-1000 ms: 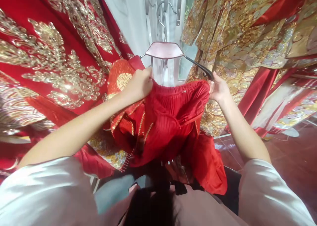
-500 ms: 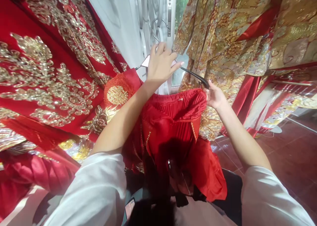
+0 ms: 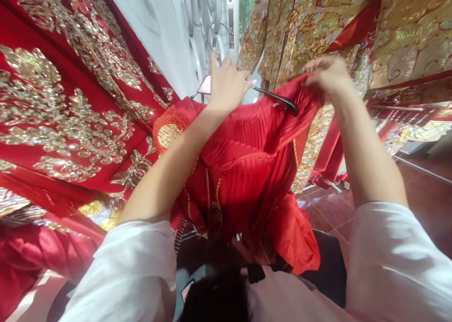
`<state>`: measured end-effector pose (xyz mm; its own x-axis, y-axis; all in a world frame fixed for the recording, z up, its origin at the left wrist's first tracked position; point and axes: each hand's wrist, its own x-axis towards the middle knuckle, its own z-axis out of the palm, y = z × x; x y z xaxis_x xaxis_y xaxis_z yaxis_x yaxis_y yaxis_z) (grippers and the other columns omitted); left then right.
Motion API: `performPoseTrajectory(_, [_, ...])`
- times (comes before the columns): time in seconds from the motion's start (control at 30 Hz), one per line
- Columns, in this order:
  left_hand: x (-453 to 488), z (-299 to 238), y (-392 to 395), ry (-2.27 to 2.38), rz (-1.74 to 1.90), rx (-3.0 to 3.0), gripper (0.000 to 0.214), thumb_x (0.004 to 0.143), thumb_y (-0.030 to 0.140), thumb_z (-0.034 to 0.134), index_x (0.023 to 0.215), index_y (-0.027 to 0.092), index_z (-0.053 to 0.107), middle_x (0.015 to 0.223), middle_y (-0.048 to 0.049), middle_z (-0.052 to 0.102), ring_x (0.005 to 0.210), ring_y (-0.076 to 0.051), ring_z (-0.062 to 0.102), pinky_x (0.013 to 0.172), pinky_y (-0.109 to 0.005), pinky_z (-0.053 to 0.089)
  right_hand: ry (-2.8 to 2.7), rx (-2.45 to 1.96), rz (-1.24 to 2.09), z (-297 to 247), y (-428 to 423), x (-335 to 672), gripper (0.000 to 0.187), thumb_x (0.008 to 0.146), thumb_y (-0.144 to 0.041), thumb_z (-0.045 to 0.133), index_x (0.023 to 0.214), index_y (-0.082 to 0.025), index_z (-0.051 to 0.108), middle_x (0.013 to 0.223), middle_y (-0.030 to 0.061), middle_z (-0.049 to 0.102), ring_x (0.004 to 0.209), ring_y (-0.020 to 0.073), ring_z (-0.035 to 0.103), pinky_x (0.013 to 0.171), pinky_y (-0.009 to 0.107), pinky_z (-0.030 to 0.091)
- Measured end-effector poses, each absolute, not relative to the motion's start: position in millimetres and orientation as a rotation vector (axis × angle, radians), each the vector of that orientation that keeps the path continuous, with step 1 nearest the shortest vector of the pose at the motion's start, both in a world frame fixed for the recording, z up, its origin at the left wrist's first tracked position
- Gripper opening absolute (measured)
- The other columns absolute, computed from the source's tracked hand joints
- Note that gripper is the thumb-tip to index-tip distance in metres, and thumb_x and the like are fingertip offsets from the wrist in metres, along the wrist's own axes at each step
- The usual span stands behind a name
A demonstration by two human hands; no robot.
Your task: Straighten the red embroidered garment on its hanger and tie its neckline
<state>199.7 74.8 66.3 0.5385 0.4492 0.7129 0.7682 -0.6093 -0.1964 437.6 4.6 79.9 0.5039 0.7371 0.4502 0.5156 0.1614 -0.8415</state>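
A red pleated skirt (image 3: 247, 166) with gold trim hangs in front of me from a black clothes hanger (image 3: 278, 98) with a pale pink centre and a metal hook. My left hand (image 3: 226, 84) rests on the hanger's middle, fingers curled over it. My right hand (image 3: 326, 75) is raised at the right end of the hanger, fingers pinched on the skirt's waistband, pulling the red cloth up past the hanger's tip.
Red garments with heavy gold embroidery (image 3: 70, 100) hang close on the left. Gold brocade robes (image 3: 335, 25) hang on the right. A white wall and a metal-framed door (image 3: 212, 20) lie straight ahead. Reddish floor tiles (image 3: 423, 190) show at lower right.
My left hand left the skirt's waistband and went up to the hanger's middle. My right hand rose from the hanger's right tip, lifting the waistband cloth higher.
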Motion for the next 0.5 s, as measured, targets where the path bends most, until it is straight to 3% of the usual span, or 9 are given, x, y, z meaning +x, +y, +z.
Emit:
performPoseTrajectory(0.07, [207.0,65.9,74.8,-1.037,-0.819,-2.211,0.04,0.09,0.041,0.04,0.108,0.02,0.068,0.104,-0.0094,0.067,0.121,-0.03,0.041,0.112,-0.05,0.01,-1.206,-1.446,-0.208,103.2,-4.6,416.7,0.037,0.059,0.007,0.063,0.092,-0.01,0.061,0.072,-0.0006,0.047,0.062,0.0074,0.038,0.067,0.026,0.036])
performPoseTrajectory(0.17, [217.9,66.2,73.6,-1.142,-0.753,-2.177,0.036,0.089,0.035,0.043,0.109,0.018,0.068,0.108,-0.009,0.067,0.127,-0.03,0.037,0.112,-0.051,0.011,-1.483,-1.396,-0.671,97.3,-29.7,361.9,0.031,0.064,0.005,0.055,0.088,-0.015,0.059,0.088,0.0057,0.056,0.086,0.0173,0.049,0.085,0.033,0.038])
performPoseTrajectory(0.23, [220.1,66.9,70.3,-1.162,-0.7,-2.162,0.039,0.091,0.03,0.04,0.11,0.01,0.067,0.111,-0.0125,0.065,0.128,-0.028,0.037,0.114,-0.046,0.008,-1.628,-1.603,-0.579,65.0,-43.2,317.9,0.029,0.074,0.0,0.05,0.098,-0.014,0.057,0.087,0.0081,0.056,0.09,0.0234,0.055,0.088,0.041,0.039])
performPoseTrajectory(0.3, [214.6,67.9,64.3,-1.067,-0.664,-2.207,0.04,0.093,0.026,0.037,0.112,0.006,0.066,0.119,-0.0129,0.061,0.128,-0.024,0.037,0.117,-0.04,0.004,-1.851,-1.759,-0.396,22.2,-48.3,281.5,0.029,0.084,-0.007,0.042,0.11,-0.014,0.053,0.095,0.0137,0.056,0.09,0.0262,0.057,0.081,0.041,0.043])
performPoseTrajectory(0.4, [188.0,70.5,51.8,-0.915,-0.778,-2.324,0.042,0.089,0.024,0.041,0.127,0.014,0.056,0.144,-0.0058,0.04,0.137,-0.027,0.025,0.118,-0.044,0.003,-2.095,-1.978,-0.28,-29.2,-47.4,261.8,0.044,0.09,-0.02,0.041,0.133,-0.012,0.04,0.112,0.0235,0.054,0.085,0.0279,0.061,0.068,0.037,0.046])
performPoseTrajectory(0.47, [158.1,71.6,44.6,-0.962,-0.916,-2.339,0.052,0.088,0.027,0.041,0.138,0.018,0.043,0.151,-0.0025,0.029,0.138,-0.031,0.02,0.117,-0.049,0.003,-2.123,-1.993,-0.303,-42.1,-48.6,274.4,0.062,0.091,-0.033,0.044,0.145,-0.014,0.023,0.108,0.0218,0.058,0.08,0.028,0.063,0.066,0.037,0.046])
performPoseTrajectory(0.5, [140.7,71.2,42.4,-1.031,-0.968,-2.337,0.054,0.088,0.03,0.039,0.141,0.02,0.039,0.149,-0.003,0.032,0.137,-0.032,0.022,0.116,-0.051,0.004,-2.083,-1.97,-0.337,-41.7,-50.0,286.6,0.066,0.091,-0.037,0.043,0.148,-0.015,0.018,0.103,0.019,0.062,0.078,0.0278,0.063,0.066,0.038,0.047])
